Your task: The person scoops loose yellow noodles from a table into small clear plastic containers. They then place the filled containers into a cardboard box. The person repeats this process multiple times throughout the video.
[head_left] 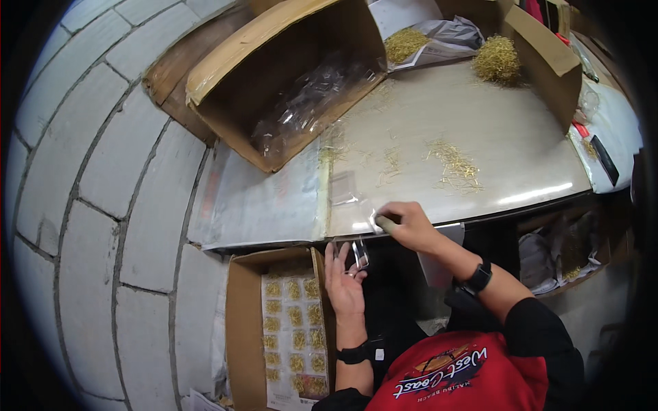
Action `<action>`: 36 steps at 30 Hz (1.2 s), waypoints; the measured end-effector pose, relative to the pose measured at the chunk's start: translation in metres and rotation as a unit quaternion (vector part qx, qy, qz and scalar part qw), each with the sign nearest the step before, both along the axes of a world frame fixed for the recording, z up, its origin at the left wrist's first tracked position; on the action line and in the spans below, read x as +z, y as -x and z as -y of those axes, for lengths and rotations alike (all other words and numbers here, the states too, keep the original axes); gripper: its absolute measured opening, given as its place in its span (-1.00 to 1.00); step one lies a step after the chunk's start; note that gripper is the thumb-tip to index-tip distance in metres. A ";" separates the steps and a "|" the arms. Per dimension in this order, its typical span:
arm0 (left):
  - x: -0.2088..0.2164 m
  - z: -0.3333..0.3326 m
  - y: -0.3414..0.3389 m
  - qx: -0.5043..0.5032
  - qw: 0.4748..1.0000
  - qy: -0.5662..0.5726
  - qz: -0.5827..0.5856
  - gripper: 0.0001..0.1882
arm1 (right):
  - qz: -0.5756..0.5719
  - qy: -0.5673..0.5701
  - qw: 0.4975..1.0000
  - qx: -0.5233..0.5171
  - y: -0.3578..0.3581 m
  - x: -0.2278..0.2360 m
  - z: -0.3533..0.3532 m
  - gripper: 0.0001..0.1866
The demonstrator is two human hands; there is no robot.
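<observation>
At the table's front edge my left hand (345, 286) is turned palm up, its fingers and thumb around a small clear plastic box (360, 255). Just above and to the right, my right hand (406, 225) has its fingertips pinched together at the table edge. What they pinch is hard to make out, with shiny clear plastic right beside them. More clear plastic boxes (343, 188) lie on the tabletop beyond my hands. Thin gold-coloured pins (455, 166) are scattered farther back on the table.
A tilted cardboard box (233, 65) of clear plastic cases stands back left. Heaps of gold pins (496, 60) lie at the back. Below the table's left part, an open carton (245, 329) holds rows of filled clear boxes (295, 315). Another carton (595, 264) sits at lower right.
</observation>
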State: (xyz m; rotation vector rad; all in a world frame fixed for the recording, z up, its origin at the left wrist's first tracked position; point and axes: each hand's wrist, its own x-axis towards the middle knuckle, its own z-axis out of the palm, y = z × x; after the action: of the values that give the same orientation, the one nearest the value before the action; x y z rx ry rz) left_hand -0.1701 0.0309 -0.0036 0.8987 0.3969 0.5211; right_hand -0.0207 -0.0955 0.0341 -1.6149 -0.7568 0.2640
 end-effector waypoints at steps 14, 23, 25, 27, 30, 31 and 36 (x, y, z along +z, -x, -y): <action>-0.038 -0.010 0.055 -0.121 0.985 0.112 -0.044 -0.43 | 0.269 0.053 0.946 -0.170 -0.065 -0.025 0.025 -0.61; -0.120 0.048 0.039 -0.302 0.918 -0.023 -0.257 -0.36 | 0.235 0.319 0.910 -0.118 -0.139 -0.032 0.090 -0.46; -0.140 0.076 0.026 -0.347 0.907 0.008 -0.240 -0.37 | 0.294 0.329 0.894 -0.074 -0.128 -0.040 0.070 -0.50; -0.167 0.095 0.015 -0.333 0.915 0.042 -0.225 -0.41 | 0.322 0.301 0.891 -0.108 -0.098 -0.056 0.049 -0.53; -0.149 0.110 0.008 -0.322 0.921 0.109 -0.188 -0.45 | 0.344 0.338 0.856 -0.187 -0.034 -0.059 0.035 -0.51; -0.186 0.107 0.006 -0.322 0.922 0.143 -0.163 -0.43 | 0.342 0.349 0.849 -0.200 -0.019 -0.055 0.034 -0.51; -0.156 0.107 0.001 -0.350 0.913 0.167 -0.123 -0.43 | 0.309 0.346 0.868 -0.178 0.033 -0.019 0.074 -0.58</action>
State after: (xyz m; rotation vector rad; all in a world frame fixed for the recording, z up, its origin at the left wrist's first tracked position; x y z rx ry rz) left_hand -0.1714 -0.0760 -0.1601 0.7090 0.3487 -0.3202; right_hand -0.0539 -0.1691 0.0155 -2.5487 -0.8675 -0.3152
